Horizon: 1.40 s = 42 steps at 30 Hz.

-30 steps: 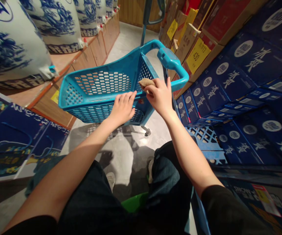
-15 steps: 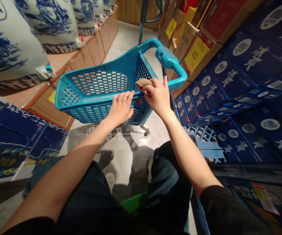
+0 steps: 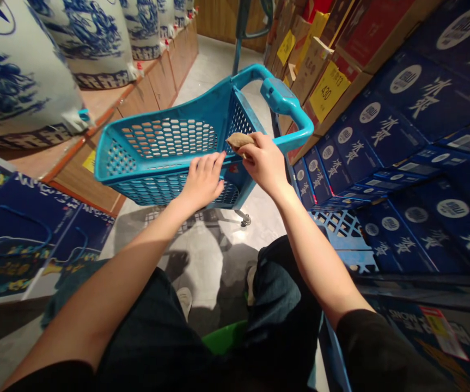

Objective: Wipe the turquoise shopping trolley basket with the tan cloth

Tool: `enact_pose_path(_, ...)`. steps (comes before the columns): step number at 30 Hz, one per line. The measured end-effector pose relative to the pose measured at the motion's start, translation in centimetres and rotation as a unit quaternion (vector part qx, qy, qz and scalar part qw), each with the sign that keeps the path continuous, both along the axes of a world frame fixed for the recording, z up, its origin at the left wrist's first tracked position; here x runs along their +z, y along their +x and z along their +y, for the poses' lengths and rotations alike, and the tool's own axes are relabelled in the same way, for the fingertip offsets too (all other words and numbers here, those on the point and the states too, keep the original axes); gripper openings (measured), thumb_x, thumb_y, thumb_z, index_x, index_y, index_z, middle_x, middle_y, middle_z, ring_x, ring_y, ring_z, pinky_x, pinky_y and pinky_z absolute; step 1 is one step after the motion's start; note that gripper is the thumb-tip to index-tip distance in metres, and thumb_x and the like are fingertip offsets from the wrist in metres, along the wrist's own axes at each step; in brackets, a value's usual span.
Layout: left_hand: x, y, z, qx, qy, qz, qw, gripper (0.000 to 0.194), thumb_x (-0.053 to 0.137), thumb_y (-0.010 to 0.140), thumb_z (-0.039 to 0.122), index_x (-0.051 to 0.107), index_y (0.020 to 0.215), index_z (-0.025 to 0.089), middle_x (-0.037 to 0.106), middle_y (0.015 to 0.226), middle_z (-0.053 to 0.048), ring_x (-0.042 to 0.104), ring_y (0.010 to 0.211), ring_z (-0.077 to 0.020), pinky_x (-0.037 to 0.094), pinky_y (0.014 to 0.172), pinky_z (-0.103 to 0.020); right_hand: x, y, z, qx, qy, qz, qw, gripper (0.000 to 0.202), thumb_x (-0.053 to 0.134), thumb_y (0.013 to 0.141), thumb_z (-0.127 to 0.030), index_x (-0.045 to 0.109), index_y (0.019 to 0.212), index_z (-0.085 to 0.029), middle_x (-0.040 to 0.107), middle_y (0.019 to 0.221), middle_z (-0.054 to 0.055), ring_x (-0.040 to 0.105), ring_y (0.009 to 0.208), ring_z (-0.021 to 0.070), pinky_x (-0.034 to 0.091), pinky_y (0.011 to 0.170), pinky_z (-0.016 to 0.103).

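Observation:
A blue plastic shopping cart [image 3: 153,117] with a mesh basket stands in front of me. Over the basket's near rim lies my left hand [image 3: 204,179], its fingers bent across the edge and the thumb on the outer side. My right hand [image 3: 265,163] pinches a crumpled brownish-grey cloth [image 3: 240,141] between thumb and fingers. The cloth is above the rim, near the handle end; whether it touches the plastic I cannot tell. Right of that hand, the cart's handle [image 3: 300,117] curves round. Part of the cloth is hidden by the fingers.
Large white-and-blue jars [image 3: 96,43] with taps line a wooden ledge [image 3: 83,179] on the left. Dark blue boxes [image 3: 376,128] are stacked on the right, with brown cartons [image 3: 312,71] behind. A green rounded thing [image 3: 224,336] is between my legs. Blue gift bags [image 3: 18,228] stand at left.
The raised finger of my right hand has come down, and the cloth stays in its pinch. My left hand keeps its place on the rim. The whole view has shifted very slightly.

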State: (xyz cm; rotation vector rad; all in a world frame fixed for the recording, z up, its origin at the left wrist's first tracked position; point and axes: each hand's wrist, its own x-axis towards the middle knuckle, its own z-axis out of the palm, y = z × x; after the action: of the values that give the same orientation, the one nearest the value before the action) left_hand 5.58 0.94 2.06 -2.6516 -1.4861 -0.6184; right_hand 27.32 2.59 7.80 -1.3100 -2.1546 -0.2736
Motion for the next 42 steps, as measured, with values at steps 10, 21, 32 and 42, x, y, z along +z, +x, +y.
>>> enact_pose_path(10,0.0,-0.1,0.0,-0.006,0.004,-0.007,1.000,0.075,0.051,0.108,0.027,0.036,0.177,0.003,0.051,0.171,-0.030,0.049,0.159,-0.0436,0.036,0.132,-0.061,0.6,1.9,0.3,-0.050,0.008,0.016,0.999,0.030,0.056,0.096,-0.009,0.079,0.109,-0.023,0.074,0.126,0.013,0.069,0.121,0.0316,0.058,0.106,0.048)
enact_pose_path(21,0.2,-0.2,0.0,-0.005,-0.012,-0.003,1.000,0.076,0.050,0.108,0.028,0.034,0.178,0.004,0.050,0.172,-0.030,0.048,0.158,-0.0454,0.036,0.132,-0.063,1.2,4.8,1.3,-0.081,0.035,0.055,0.995,0.030,0.056,0.095,-0.015,0.078,0.111,-0.026,0.076,0.129,0.012,0.067,0.132,0.0381,0.042,0.127,0.076)
enact_pose_path(32,-0.1,-0.1,0.1,-0.004,0.000,-0.004,1.000,0.075,0.050,0.109,0.029,0.036,0.177,0.003,0.050,0.172,-0.031,0.049,0.158,-0.0448,0.036,0.132,-0.063,1.0,2.8,0.7,-0.036,0.003,0.031,0.999,0.030,0.058,0.094,-0.012,0.080,0.109,-0.027,0.074,0.124,0.010,0.070,0.127,0.0334,0.031,0.138,0.075)
enact_pose_path(42,-0.3,-0.1,0.2,-0.007,0.003,-0.016,1.000,0.076,0.051,0.107,0.028,0.036,0.178,0.004,0.051,0.172,-0.030,0.049,0.158,-0.0448,0.036,0.132,-0.063,0.2,1.3,0.1,-0.030,0.016,0.019,0.999,0.029,0.057,0.094,-0.009,0.079,0.105,-0.026,0.075,0.124,0.010,0.071,0.126,0.0325,0.038,0.136,0.073)
